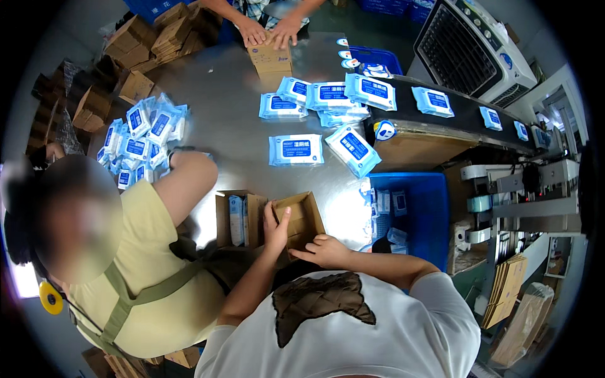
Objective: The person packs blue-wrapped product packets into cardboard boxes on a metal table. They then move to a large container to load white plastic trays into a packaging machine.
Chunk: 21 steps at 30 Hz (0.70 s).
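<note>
The left hand (275, 234) clasps the cardboard box (304, 214) by its left wall; the right hand (330, 251) seemingly pinches its near edge; metal tabletop (242, 173) separates it from the blue-white packet (295, 150) ahead.

Over at the top right, there's a big white air cooler with a black slatted grille (455, 47), tilted in the view! Below it runs a long black conveyor belt (465, 112), reaching toward a silver metal machine (535, 206). Down beneath, tan flattened cardboard sheets (506, 291) lean together. Swing left: a co-worker in a pale yellow shirt (189, 309), olive-green straps (167, 287) crossing the fabric, a round yellow tag (50, 297) alongside!
</note>
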Available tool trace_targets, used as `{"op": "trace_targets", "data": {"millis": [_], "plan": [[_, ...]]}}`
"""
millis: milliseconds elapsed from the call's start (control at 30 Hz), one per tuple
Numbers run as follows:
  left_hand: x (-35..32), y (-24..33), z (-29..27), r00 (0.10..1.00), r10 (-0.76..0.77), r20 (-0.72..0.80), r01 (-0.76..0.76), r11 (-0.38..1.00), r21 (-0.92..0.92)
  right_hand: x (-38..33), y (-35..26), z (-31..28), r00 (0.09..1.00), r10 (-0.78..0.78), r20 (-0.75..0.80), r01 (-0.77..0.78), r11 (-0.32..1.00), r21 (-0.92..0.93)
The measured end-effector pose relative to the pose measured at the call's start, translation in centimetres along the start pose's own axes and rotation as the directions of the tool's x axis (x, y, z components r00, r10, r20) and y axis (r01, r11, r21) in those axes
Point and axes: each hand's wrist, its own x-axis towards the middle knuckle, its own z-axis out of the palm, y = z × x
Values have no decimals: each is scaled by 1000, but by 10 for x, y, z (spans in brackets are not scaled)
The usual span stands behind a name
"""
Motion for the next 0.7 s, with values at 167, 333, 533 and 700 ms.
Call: {"op": "trace_targets", "data": {"millis": [167,333,533,700], "plan": [[8,-19,-5,996,67,61,-77,980,183,21,116,-34,940,171,-296,-69,944,324],[1,-7,-16,987,-105,118,86,984,157,11,356,-85,500,649,-574,-588,740,325],[-1,-18,-6,998,-47,41,42,991,125,48,477,-119,545,817,187,-794,430,430],[0,-3,-2,995,-100,15,99,994,55,111,457,-126,566,563,603,-816,487,311]]}}
